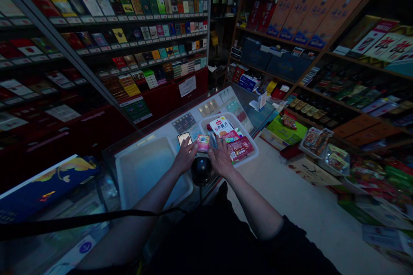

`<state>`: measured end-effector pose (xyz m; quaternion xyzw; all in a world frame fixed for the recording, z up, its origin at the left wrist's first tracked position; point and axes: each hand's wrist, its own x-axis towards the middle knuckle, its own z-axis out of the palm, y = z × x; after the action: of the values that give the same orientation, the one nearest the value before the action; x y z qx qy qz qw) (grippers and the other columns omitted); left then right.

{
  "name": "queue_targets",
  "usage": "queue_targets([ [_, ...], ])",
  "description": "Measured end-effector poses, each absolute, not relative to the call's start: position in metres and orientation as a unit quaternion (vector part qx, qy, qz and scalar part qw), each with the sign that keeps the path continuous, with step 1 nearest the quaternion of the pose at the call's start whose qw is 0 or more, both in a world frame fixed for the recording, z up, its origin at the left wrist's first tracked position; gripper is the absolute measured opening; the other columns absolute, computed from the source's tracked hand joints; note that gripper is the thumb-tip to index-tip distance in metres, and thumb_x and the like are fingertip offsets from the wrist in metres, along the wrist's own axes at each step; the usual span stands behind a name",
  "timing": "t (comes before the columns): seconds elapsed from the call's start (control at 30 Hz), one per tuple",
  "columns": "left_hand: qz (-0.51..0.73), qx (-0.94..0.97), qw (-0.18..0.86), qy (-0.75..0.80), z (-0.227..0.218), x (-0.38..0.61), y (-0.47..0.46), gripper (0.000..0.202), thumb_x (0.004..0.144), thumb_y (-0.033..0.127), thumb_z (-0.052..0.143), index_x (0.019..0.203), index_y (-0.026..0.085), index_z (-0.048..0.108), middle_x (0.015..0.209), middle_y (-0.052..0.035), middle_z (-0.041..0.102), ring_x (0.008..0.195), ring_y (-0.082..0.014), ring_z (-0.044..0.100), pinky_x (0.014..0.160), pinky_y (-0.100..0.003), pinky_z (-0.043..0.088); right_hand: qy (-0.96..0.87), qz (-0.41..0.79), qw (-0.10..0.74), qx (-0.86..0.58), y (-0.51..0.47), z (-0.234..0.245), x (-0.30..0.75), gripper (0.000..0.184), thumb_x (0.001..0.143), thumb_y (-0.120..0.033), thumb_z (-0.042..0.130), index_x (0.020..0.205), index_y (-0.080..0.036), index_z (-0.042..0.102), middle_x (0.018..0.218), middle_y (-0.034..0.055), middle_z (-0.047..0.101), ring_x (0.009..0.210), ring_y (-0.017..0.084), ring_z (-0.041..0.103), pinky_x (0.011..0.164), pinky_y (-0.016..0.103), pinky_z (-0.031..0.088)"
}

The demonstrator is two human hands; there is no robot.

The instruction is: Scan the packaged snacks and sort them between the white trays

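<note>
A small pink packet [203, 143] is held up over the counter between my two hands, just beyond a black scanner [201, 171]. My left hand [186, 156] is closed on its left side, thumb along the edge. At its right edge is my right hand [221, 157], thumb against the packet and fingers pointing forward over a white bin [255, 153]. Inside that bin lie a white packet with red and dark lettering [221, 125] and a dark red packet [242, 148]. A lit phone [184, 139] lies beside my left fingers.
Another white bin [151, 167] stands on the glass counter to the left. A black strap [97, 215] crosses the lower left. Shelves of small boxes [155, 6] rise ahead. Snack packets in tubs [318, 139] and bottle shelves [342, 84] line the right.
</note>
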<state>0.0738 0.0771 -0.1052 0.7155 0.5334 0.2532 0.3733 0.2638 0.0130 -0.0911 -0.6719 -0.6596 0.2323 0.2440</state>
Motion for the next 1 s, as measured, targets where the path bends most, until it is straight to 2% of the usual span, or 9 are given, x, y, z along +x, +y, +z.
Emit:
queue_targets([
  [0.1, 0.239, 0.751, 0.335, 0.517, -0.106, 0.072, 0.078, 0.06, 0.104, 0.051, 0.03, 0.147, 0.018, 0.057, 0.167, -0.0143, 0.034, 0.16, -0.0329, 0.012, 0.127, -0.06, 0.014, -0.67, 0.208, 0.244, -0.67, 0.01, -0.089, 0.262, 0.054, 0.106, -0.052, 0.031, 0.154, -0.033, 0.048, 0.174, 0.0032, 0.01, 0.159, 0.041, 0.001, 0.122, 0.069, 0.008],
  [0.2, 0.227, 0.764, 0.31, 0.519, -0.106, 0.071, 0.078, 0.059, 0.105, 0.049, 0.028, 0.149, 0.02, 0.055, 0.167, -0.0139, 0.034, 0.16, -0.035, 0.011, 0.125, -0.064, 0.016, -0.67, 0.19, 0.237, -0.678, 0.007, -0.091, 0.261, 0.055, 0.107, -0.051, 0.03, 0.157, -0.032, 0.042, 0.174, 0.0041, 0.012, 0.159, 0.04, 0.002, 0.122, 0.068, 0.008],
  [0.37, 0.166, 0.769, 0.294, 0.543, -0.101, 0.07, 0.073, 0.058, 0.106, 0.051, 0.025, 0.155, 0.028, 0.047, 0.172, -0.0111, 0.022, 0.16, -0.0352, 0.009, 0.124, -0.066, 0.013, -0.683, 0.161, 0.222, -0.677, 0.007, -0.098, 0.262, 0.051, 0.107, -0.048, 0.033, 0.153, -0.032, 0.049, 0.174, 0.005, 0.009, 0.159, 0.042, 0.002, 0.121, 0.07, 0.013],
  [0.5, 0.137, 0.777, 0.276, 0.549, -0.1, 0.069, 0.07, 0.058, 0.107, 0.051, 0.023, 0.156, 0.029, 0.045, 0.172, -0.0097, 0.02, 0.16, -0.0326, 0.007, 0.124, -0.066, 0.008, -0.689, 0.146, 0.225, -0.673, 0.007, -0.102, 0.264, 0.051, 0.107, -0.048, 0.034, 0.153, -0.033, 0.049, 0.174, 0.0041, 0.01, 0.159, 0.042, 0.003, 0.12, 0.071, 0.013],
  [0.7, 0.122, 0.788, 0.25, 0.549, -0.106, 0.067, 0.069, 0.055, 0.107, 0.047, 0.025, 0.154, 0.032, 0.047, 0.171, -0.0082, 0.025, 0.16, -0.0345, 0.009, 0.122, -0.07, 0.01, -0.689, 0.129, 0.222, -0.678, 0.006, -0.101, 0.264, 0.057, 0.107, -0.046, 0.033, 0.162, -0.033, 0.03, 0.173, 0.0048, 0.014, 0.159, 0.039, 0.003, 0.12, 0.071, 0.015],
  [0.9, 0.14, 0.778, 0.268, 0.55, -0.098, 0.068, 0.069, 0.056, 0.106, 0.048, 0.024, 0.155, 0.03, 0.046, 0.17, -0.0084, 0.026, 0.16, -0.0335, 0.01, 0.122, -0.07, 0.01, -0.689, 0.141, 0.227, -0.674, 0.007, -0.095, 0.262, 0.052, 0.106, -0.047, 0.034, 0.152, -0.029, 0.05, 0.174, 0.0055, 0.011, 0.159, 0.041, 0.001, 0.121, 0.07, 0.012],
  [1.0, 0.157, 0.761, 0.292, 0.558, -0.089, 0.071, 0.071, 0.058, 0.106, 0.051, 0.021, 0.156, 0.03, 0.044, 0.171, -0.0084, 0.023, 0.16, -0.0331, 0.008, 0.122, -0.07, 0.01, -0.687, 0.146, 0.235, -0.672, 0.012, -0.09, 0.261, 0.051, 0.106, -0.048, 0.036, 0.153, -0.033, 0.049, 0.174, 0.0045, 0.011, 0.159, 0.04, 0.001, 0.121, 0.07, 0.011],
])
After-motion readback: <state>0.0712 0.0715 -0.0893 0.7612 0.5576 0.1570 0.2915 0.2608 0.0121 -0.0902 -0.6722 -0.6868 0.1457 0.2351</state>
